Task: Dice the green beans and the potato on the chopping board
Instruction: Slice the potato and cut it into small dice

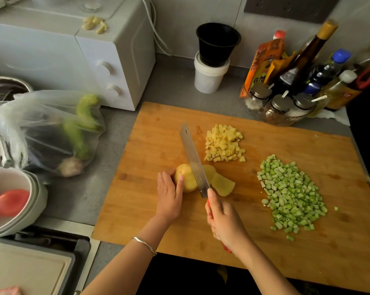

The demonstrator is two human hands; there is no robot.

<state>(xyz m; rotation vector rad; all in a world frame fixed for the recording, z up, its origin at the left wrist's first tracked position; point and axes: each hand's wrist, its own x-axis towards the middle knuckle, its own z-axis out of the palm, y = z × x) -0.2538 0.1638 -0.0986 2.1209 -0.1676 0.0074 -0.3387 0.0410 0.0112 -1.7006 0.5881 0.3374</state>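
Red-handled knife [193, 160] sits gripped in the right hand [224, 222], whose fingers [212, 198] curl round the handle, one stretched onto the blade's heel. Across the blade, the left hand [169, 196] curls its fingers [179, 185] over the peeled potato [187, 182], holding it just left of the steel near the chopping board's [150, 145] middle. Two slices [222, 185] lie just right of the blade. Toward the far edge sits the diced potato [224, 143]; the diced green beans [290, 196] spread near the right edge.
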